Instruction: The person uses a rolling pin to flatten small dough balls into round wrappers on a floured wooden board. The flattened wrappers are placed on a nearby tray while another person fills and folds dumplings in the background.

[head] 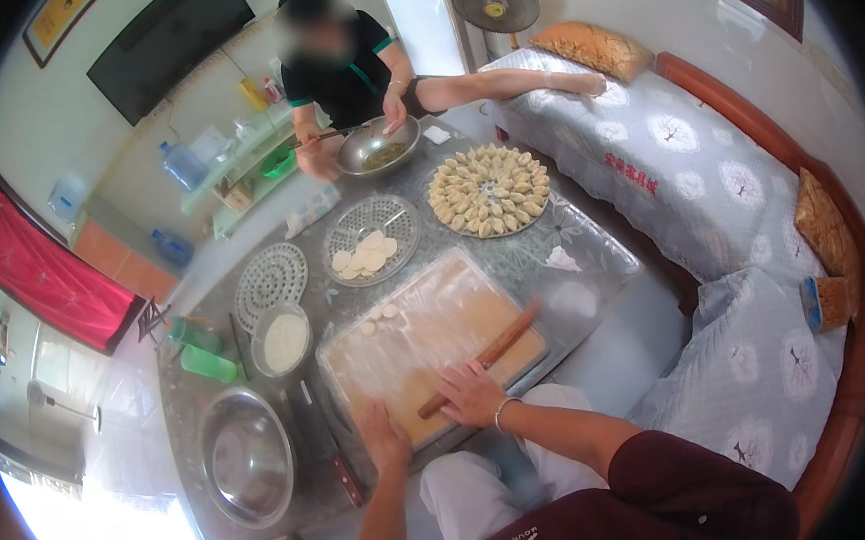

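Note:
A floured cutting board (434, 300) lies before me at the table's near edge. My right hand (475, 395) rests on a wooden rolling pin (502, 344) that lies slantwise over the board's right part. At the board's lower left corner is my left hand (384, 433); whether it holds anything I cannot tell. Several small dough pieces (381, 315) sit at the board's left side. Beyond it, a perforated metal tray (339, 231) bears flat dough wrappers (366, 256). A round tray of shaped dumplings (489, 191) stands at the far right.
A co-worker (347, 73) across the table holds chopsticks over a metal bowl of filling (348, 144). On the left are a bowl of flour (285, 344), an empty steel basin (246, 460), a red-handled knife (347, 481), another perforated tray (271, 277) and green bottles (208, 363). A covered sofa (664, 141) stands right.

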`<state>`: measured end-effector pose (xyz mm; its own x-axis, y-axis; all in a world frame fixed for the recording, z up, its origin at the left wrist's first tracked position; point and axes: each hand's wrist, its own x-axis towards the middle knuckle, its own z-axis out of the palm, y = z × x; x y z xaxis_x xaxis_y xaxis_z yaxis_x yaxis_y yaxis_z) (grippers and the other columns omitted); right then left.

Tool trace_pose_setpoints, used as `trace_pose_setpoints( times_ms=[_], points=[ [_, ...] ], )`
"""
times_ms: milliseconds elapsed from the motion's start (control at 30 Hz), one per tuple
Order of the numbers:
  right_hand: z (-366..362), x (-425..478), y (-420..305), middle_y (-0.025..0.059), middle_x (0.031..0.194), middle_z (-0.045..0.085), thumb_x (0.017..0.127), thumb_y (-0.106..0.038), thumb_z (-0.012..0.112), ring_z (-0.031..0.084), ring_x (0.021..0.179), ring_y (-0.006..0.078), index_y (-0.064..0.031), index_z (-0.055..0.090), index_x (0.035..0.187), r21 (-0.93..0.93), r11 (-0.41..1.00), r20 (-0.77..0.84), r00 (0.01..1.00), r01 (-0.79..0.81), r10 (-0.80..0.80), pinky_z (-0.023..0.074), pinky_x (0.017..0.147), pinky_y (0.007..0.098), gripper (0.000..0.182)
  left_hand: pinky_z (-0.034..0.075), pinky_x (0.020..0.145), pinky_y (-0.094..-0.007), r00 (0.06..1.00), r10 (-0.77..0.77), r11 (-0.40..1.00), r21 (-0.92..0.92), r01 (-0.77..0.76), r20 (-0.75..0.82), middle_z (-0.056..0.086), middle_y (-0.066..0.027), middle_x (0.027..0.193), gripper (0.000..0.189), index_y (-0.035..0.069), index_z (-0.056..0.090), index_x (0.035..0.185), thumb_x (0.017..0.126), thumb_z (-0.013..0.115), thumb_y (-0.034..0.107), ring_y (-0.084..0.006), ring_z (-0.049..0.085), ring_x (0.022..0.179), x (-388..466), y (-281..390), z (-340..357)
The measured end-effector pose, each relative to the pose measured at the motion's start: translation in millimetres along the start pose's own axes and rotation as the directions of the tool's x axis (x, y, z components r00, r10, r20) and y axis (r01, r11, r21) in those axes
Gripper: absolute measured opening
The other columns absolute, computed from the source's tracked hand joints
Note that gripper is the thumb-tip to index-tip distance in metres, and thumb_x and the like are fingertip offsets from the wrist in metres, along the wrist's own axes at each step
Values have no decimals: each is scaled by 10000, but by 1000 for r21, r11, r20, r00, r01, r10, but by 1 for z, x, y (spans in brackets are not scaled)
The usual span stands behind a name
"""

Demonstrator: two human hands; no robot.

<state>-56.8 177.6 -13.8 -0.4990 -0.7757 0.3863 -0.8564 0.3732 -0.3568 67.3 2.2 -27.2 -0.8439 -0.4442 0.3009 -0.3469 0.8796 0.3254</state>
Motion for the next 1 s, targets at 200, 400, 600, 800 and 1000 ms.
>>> trace_pose_setpoints(
  times_ms=[200, 400, 600, 800, 1000],
  points=[
    [-2, 0, -1, 137, 1139, 465, 747, -358, 558, 406, 1094, 287, -66, 505, 998, 13, 1000, 0, 1000, 5, -5, 244, 970, 453, 388, 237, 1014, -433, 1000, 1, 1000, -5, -1, 5, 406, -187, 1264, 421, 36, 434, 1206, 791, 454, 102, -326, 366, 1184, 0, 0, -1],
    [0, -2, 1, 130, 1131, 470, 745, -365, 560, 415, 1079, 284, -75, 507, 986, -7, 1000, -2, 1000, 4, -4, 246, 967, 450, 381, 242, 1012, -423, 999, -20, 1000, -5, 20, 32, 413, -181, 1253, 417, 43, 437, 1204, 791, 444, 99, -325, 365, 1183, 1, 4, -2],
    [2, -1, 1, 124, 1118, 475, 748, -361, 557, 422, 1068, 278, -80, 507, 983, -31, 1000, -10, 1000, 4, -4, 253, 955, 447, 369, 238, 1015, -417, 999, -25, 1000, -8, 26, 37, 408, -174, 1258, 406, 40, 435, 1205, 805, 444, 110, -315, 358, 1189, 3, 6, -4],
    [-1, 0, -1, 122, 1099, 485, 740, -357, 568, 429, 1056, 271, -77, 519, 966, -25, 1000, -41, 999, 14, -15, 263, 945, 440, 363, 249, 1004, -435, 1000, -3, 1000, -6, 3, 14, 403, -180, 1264, 451, 38, 425, 1208, 764, 479, 91, -316, 352, 1197, -2, 4, -6],
    [3, -1, 3, 124, 1095, 486, 727, -356, 582, 426, 1050, 278, -77, 524, 959, -10, 1000, -48, 999, 9, -9, 259, 948, 442, 367, 255, 997, -439, 1000, -9, 1000, -3, 9, 28, 403, -184, 1266, 461, 42, 429, 1212, 756, 487, 78, -323, 366, 1188, 2, 2, 0]
  ],
)
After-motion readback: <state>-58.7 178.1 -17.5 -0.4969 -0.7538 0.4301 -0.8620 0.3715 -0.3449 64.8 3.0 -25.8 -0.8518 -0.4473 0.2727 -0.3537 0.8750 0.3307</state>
